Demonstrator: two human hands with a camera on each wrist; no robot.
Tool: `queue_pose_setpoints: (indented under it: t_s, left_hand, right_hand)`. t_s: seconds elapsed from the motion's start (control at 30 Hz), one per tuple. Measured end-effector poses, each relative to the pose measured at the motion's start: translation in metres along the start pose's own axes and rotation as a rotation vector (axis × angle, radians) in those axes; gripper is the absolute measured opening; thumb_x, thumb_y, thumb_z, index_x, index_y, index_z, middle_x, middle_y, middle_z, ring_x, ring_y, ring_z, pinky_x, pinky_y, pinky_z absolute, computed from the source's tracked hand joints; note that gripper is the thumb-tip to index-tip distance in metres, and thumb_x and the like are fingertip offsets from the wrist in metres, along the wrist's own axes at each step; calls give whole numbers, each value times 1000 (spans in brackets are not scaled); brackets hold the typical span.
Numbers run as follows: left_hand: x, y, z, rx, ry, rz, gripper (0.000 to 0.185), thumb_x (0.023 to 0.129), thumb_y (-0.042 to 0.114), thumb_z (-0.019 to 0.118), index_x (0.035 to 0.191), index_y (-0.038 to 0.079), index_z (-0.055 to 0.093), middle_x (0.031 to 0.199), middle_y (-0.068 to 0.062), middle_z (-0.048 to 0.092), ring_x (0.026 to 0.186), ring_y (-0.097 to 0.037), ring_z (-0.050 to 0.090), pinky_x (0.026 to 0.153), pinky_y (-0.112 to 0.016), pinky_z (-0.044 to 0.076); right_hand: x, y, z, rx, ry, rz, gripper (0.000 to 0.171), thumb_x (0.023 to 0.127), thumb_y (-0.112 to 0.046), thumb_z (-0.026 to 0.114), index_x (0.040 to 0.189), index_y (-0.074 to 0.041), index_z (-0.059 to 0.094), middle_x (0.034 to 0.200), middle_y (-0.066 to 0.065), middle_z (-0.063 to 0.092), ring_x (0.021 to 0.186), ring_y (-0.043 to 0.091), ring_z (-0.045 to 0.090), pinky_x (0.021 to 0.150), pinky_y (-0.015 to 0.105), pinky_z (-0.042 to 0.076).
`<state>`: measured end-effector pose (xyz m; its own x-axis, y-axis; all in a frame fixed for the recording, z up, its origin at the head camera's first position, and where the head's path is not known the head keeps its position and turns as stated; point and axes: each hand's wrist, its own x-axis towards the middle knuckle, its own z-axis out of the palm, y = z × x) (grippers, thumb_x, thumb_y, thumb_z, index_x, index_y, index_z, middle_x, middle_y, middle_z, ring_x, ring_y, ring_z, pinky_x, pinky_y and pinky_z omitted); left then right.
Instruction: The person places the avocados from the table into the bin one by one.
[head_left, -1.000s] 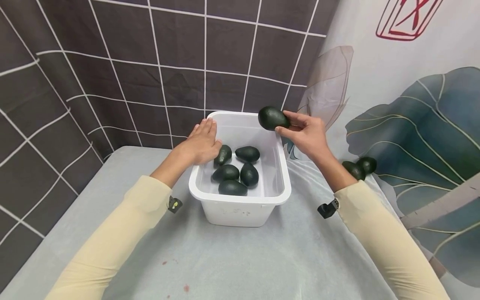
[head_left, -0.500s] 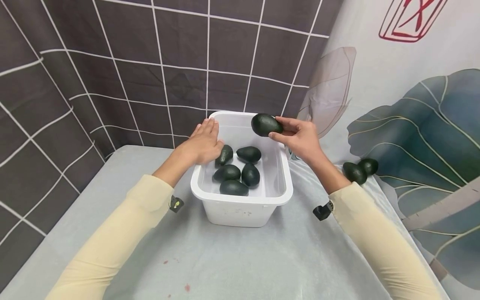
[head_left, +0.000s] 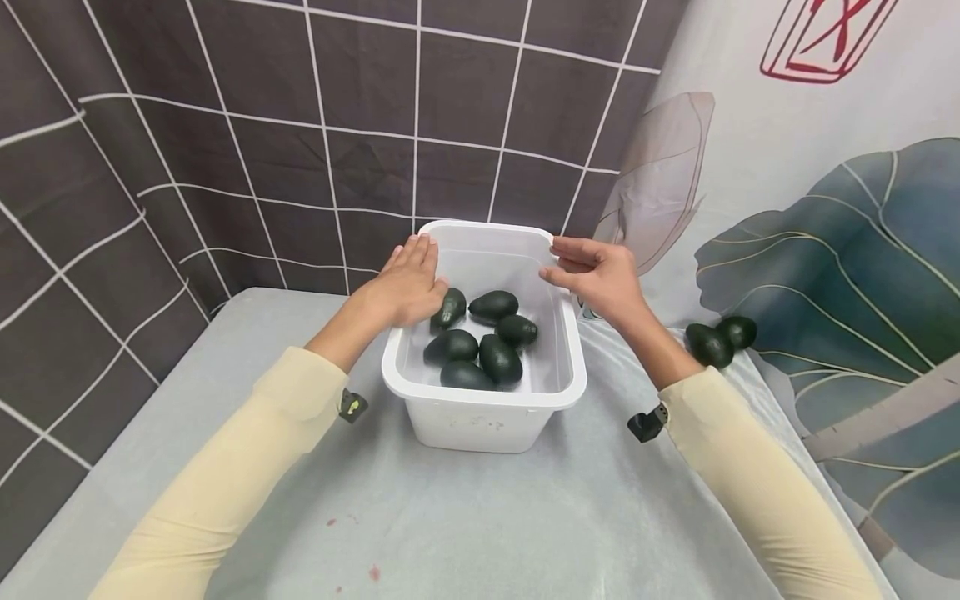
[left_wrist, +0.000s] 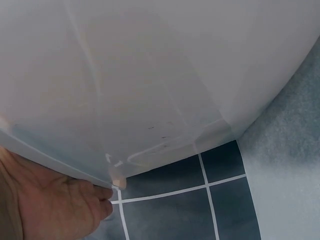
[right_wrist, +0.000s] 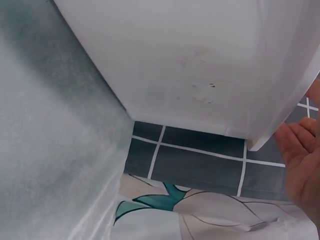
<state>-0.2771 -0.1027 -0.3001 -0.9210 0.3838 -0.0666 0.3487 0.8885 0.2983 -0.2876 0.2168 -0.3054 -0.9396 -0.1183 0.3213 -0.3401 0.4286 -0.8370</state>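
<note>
A white plastic bin (head_left: 480,398) stands on the grey table and holds several dark green avocados (head_left: 450,345). One avocado (head_left: 516,330) lies toward the bin's right side. My left hand (head_left: 408,282) rests flat on the bin's left rim with its fingers straight. My right hand (head_left: 588,268) hovers over the right rim, fingers relaxed, holding nothing. The left wrist view shows the bin's outer wall (left_wrist: 150,75) close up, with my palm (left_wrist: 45,205) at the rim. In the right wrist view the bin wall (right_wrist: 200,60) fills the frame, with my fingers (right_wrist: 302,160) at the right edge.
Two more avocados (head_left: 708,344) (head_left: 738,331) lie on the table at the right, by the leaf-print backdrop. A dark tiled curtain hangs behind and to the left. The grey table (head_left: 480,517) stretches toward me in front of the bin.
My right hand carried an avocado leftward over the bin and let it go. The avocado now lies in the bin and the hand is empty. My left hand has stayed on the rim.
</note>
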Motion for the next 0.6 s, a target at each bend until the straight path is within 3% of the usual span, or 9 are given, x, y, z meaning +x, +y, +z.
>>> queue_pose_setpoints:
  t_s: [0.27, 0.5, 0.6]
  left_hand:
    - [1, 0, -1, 2, -5, 1, 78, 118, 35, 26, 176, -11, 3, 188, -29, -5, 179, -43, -8, 147, -53, -3]
    - [1, 0, -1, 1, -9, -2, 79, 118, 36, 26, 177, -11, 2, 189, -28, -6, 179, -42, -10, 147, -52, -4]
    - [1, 1, 0, 0, -11, -3, 79, 118, 36, 27, 177, -11, 2, 189, -28, -6, 179, -42, -10, 147, -52, -4]
  right_hand:
    - [-1, 5, -4, -6, 36, 12, 55, 92, -17, 95, 142, 0, 77, 138, 20, 80, 126, 34, 81, 93, 13, 64]
    - [-3, 10, -7, -5, 74, 16, 53, 92, -21, 96, 139, -3, 80, 135, 19, 82, 110, 8, 85, 90, 11, 63]
    - [-5, 12, -8, 0, 87, 27, 55, 92, -22, 95, 141, -3, 79, 135, 20, 82, 109, 7, 84, 90, 11, 63]
